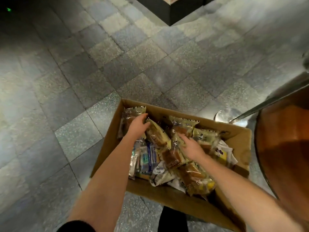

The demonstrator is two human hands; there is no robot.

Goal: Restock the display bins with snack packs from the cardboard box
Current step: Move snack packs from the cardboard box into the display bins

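On the grey tiled floor [66,81] the left hand [138,126] reaches into the far-left corner of the open cardboard box [167,196]. Its fingers bend down among the snack packs [172,158], but a grip cannot be told. Further right, the right hand [192,148] lies with straight fingers on the packs. A rounded wooden stand [284,148] rises just right of the box.

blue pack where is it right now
Head view: the blue pack lies at the left of the box, just below the left hand in the picture, with brown packs on its right.
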